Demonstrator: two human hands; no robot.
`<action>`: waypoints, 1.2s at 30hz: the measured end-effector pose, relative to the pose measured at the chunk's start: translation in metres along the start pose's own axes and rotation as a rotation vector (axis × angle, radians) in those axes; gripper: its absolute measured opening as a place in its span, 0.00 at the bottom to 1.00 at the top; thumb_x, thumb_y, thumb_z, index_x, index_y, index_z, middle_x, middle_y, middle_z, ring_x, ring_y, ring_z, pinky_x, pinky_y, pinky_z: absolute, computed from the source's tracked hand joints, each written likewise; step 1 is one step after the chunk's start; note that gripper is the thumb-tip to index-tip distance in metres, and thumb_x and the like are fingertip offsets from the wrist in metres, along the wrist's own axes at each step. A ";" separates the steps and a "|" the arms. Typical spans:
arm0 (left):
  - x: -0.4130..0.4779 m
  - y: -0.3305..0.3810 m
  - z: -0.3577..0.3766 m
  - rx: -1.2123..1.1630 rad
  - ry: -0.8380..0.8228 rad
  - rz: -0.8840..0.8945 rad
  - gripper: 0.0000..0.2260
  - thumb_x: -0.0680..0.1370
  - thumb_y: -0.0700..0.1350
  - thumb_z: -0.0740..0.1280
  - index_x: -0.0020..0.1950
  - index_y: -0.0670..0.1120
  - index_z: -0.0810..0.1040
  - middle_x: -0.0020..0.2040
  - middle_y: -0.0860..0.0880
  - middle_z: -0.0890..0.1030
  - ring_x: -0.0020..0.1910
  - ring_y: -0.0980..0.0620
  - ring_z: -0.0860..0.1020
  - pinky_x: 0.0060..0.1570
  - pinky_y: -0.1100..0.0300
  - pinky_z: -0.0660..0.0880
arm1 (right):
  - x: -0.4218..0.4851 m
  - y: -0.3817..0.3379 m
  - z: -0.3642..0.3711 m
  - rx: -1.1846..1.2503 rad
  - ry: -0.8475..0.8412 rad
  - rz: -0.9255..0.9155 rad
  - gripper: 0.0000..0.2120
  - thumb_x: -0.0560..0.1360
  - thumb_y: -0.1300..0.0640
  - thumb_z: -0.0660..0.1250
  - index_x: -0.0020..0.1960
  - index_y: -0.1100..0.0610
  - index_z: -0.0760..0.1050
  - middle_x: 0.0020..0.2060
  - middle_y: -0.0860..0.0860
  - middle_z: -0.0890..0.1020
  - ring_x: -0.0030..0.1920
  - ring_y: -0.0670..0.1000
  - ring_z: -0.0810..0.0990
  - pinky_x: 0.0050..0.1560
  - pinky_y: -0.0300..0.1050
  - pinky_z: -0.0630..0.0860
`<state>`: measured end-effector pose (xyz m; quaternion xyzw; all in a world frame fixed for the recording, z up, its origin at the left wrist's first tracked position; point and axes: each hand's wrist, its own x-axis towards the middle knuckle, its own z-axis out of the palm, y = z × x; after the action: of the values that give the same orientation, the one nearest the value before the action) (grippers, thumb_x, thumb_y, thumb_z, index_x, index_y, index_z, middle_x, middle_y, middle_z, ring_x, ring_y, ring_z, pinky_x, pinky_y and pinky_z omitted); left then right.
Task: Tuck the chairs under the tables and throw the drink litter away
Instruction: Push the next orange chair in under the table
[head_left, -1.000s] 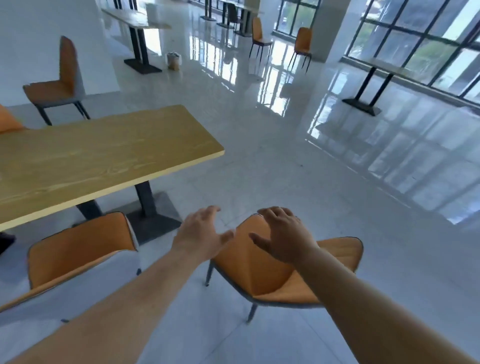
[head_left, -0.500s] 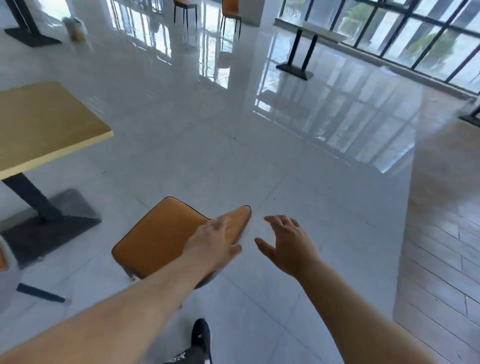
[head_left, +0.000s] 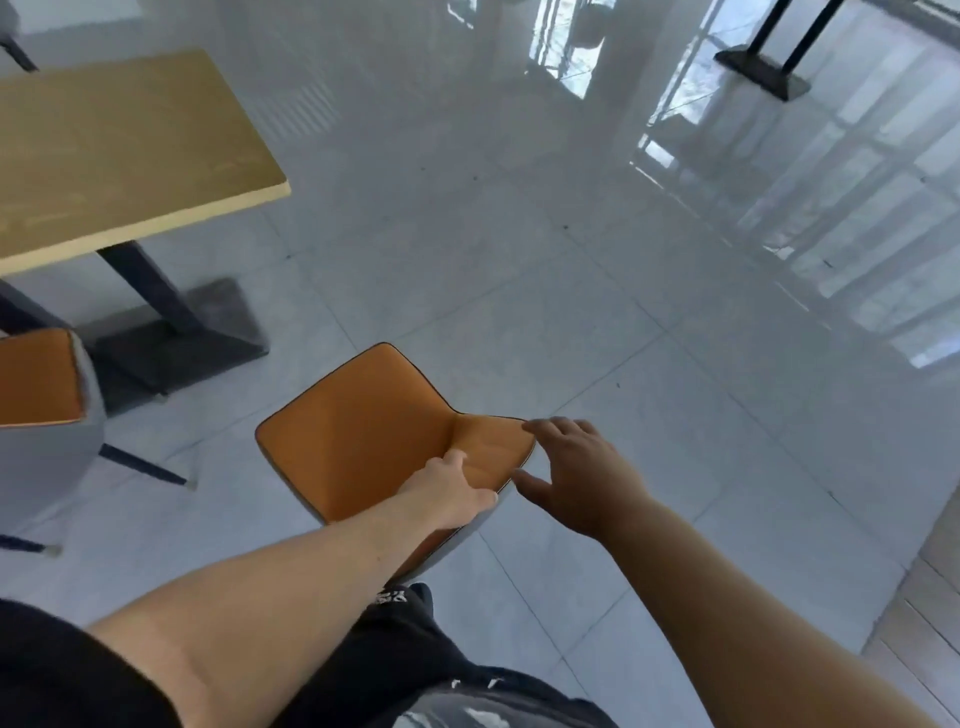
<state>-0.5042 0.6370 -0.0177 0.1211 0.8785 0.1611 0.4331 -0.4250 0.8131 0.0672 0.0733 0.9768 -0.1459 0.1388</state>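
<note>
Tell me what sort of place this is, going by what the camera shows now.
Probably a canteen or cafeteria-style dining hall. A long wooden table stands on a dark pedestal base, matching orange chairs sit around it, and another table's base stands farther across a wide, glossy tiled floor.
</note>
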 end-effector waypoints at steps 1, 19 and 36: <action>0.003 0.002 0.001 -0.011 0.005 -0.021 0.39 0.75 0.68 0.63 0.81 0.55 0.54 0.76 0.46 0.67 0.69 0.41 0.72 0.62 0.45 0.74 | 0.010 0.003 0.000 0.001 -0.027 -0.028 0.32 0.78 0.35 0.64 0.77 0.47 0.65 0.71 0.49 0.75 0.71 0.54 0.69 0.68 0.52 0.72; -0.030 0.007 0.074 -0.196 0.262 -0.438 0.33 0.71 0.64 0.69 0.75 0.64 0.64 0.70 0.54 0.74 0.64 0.48 0.74 0.55 0.56 0.72 | 0.106 0.087 0.061 -0.309 -0.477 -0.609 0.32 0.76 0.38 0.69 0.76 0.41 0.60 0.69 0.48 0.70 0.65 0.60 0.74 0.55 0.54 0.80; -0.014 -0.082 0.078 -0.210 0.659 -0.341 0.22 0.77 0.55 0.70 0.71 0.57 0.72 0.67 0.55 0.75 0.64 0.51 0.70 0.55 0.53 0.77 | 0.163 0.000 0.114 -0.412 -0.402 -0.634 0.26 0.80 0.50 0.63 0.77 0.39 0.62 0.68 0.43 0.74 0.65 0.56 0.71 0.59 0.59 0.76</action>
<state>-0.4394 0.5709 -0.0845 -0.1301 0.9569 0.2059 0.1583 -0.5517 0.7947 -0.0853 -0.2899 0.9132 0.0056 0.2864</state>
